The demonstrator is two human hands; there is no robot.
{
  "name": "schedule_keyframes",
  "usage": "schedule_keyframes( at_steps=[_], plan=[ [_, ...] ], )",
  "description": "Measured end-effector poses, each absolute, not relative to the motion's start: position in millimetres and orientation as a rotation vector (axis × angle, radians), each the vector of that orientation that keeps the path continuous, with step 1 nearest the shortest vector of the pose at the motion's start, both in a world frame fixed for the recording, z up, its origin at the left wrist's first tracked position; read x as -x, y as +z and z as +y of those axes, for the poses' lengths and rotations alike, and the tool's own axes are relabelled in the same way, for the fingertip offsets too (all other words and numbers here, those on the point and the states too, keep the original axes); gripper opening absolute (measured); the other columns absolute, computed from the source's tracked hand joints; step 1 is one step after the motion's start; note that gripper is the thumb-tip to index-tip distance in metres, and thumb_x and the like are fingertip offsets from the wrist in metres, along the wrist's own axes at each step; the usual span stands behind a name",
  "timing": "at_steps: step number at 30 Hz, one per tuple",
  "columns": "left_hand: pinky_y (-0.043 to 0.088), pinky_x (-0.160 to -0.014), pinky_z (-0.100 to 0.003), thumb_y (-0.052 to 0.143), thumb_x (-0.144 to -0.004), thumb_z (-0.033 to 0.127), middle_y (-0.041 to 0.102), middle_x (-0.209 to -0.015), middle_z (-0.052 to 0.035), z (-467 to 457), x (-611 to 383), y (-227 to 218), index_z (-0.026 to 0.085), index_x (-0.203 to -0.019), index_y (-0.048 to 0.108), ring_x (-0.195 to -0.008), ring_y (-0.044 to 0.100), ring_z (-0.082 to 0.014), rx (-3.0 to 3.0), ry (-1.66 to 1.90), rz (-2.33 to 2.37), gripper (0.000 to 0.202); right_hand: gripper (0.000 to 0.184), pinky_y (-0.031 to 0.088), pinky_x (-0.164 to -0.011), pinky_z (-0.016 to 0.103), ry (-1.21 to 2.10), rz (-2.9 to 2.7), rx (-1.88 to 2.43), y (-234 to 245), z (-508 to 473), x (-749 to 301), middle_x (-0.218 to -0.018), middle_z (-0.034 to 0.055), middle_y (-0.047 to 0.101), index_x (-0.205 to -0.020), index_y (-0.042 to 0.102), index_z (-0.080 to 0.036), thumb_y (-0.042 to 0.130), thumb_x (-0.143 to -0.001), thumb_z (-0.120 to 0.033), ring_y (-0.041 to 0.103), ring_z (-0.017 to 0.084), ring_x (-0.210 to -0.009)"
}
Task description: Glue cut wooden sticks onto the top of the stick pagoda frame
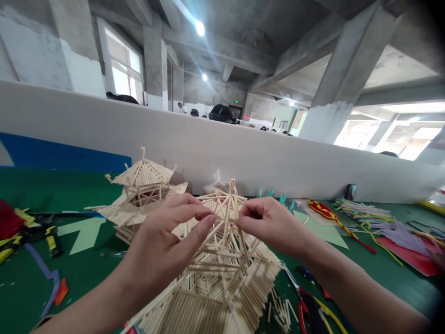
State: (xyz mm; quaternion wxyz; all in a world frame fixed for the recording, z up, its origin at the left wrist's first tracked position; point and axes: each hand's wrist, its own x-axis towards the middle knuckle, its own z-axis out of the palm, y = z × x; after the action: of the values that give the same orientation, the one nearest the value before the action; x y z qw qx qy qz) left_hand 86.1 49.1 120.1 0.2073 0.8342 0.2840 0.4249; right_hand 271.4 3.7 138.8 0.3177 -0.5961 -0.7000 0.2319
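A pavilion model of thin wooden sticks (pixel 217 265) stands in front of me, its upper roof a bare frame rising to a short post. My left hand (pixel 170 227) is at the frame's left side, thumb and forefinger pinched together at a thin wooden stick; the exact contact is hard to see. On the other side my right hand (pixel 266 220) is closed, with thumb and fingertips pinching a stick by the roof frame. Behind my left hand sits a second stick pavilion (pixel 144 174) with a covered roof.
Pliers (pixel 302 308) and loose stick pieces (pixel 283 311) lie at the right front. Paper strips (pixel 363 212) and a red-and-yellow ornament (pixel 321 209) are farther right. Yellow-black tools (pixel 53 241) lie left. A white partition (pixel 295 162) borders the green table (pixel 92 287).
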Motion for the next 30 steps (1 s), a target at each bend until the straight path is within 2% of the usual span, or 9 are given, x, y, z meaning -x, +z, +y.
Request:
schedule_keyframes(
  at_steps=[6,13,21,30],
  plan=[
    [0.044,-0.071,-0.027,0.052,-0.079,0.022,0.055,-0.090,-0.0008,58.7,-80.9,108.2,0.025,-0.086,0.061,-0.087,0.051,-0.0154,-2.383,1.218,0.668,0.011,0.018,0.021,-0.041,0.022,0.623,-1.995,1.641,147.0,6.5,-269.6,-0.051,-0.0057,0.029,-0.050,0.034,-0.018,0.043,-0.065,-0.014,0.027,0.007,-0.048],
    [0.040,-0.077,-0.027,0.053,-0.079,0.017,0.055,-0.095,0.0001,70.1,-83.8,101.5,0.025,-0.092,0.057,-0.092,0.049,-0.0146,-2.532,1.244,0.567,0.016,0.018,0.020,-0.041,0.024,0.712,-2.007,1.786,149.2,11.0,-268.7,-0.051,-0.0057,0.028,-0.051,0.034,-0.019,0.044,-0.066,-0.016,0.026,0.008,-0.048],
    [0.041,-0.077,-0.029,0.051,-0.079,0.016,0.057,-0.095,0.0011,73.4,-90.5,104.0,0.024,-0.093,0.056,-0.090,0.051,-0.0142,-2.592,1.261,0.474,0.017,0.018,0.021,-0.043,0.024,0.734,-2.000,1.767,148.5,14.8,-267.2,-0.053,-0.0056,0.028,-0.052,0.033,-0.019,0.042,-0.067,-0.016,0.025,0.008,-0.049],
    [0.044,-0.081,-0.034,0.050,-0.079,0.017,0.059,-0.098,-0.0019,73.1,-94.8,98.5,0.024,-0.095,0.056,-0.093,0.054,-0.0173,-2.578,1.252,0.475,0.018,0.020,0.020,-0.042,0.023,0.730,-2.005,1.756,151.8,15.9,-267.3,-0.051,-0.0058,0.027,-0.051,0.032,-0.019,0.044,-0.066,-0.018,0.025,0.008,-0.047]
  ],
)
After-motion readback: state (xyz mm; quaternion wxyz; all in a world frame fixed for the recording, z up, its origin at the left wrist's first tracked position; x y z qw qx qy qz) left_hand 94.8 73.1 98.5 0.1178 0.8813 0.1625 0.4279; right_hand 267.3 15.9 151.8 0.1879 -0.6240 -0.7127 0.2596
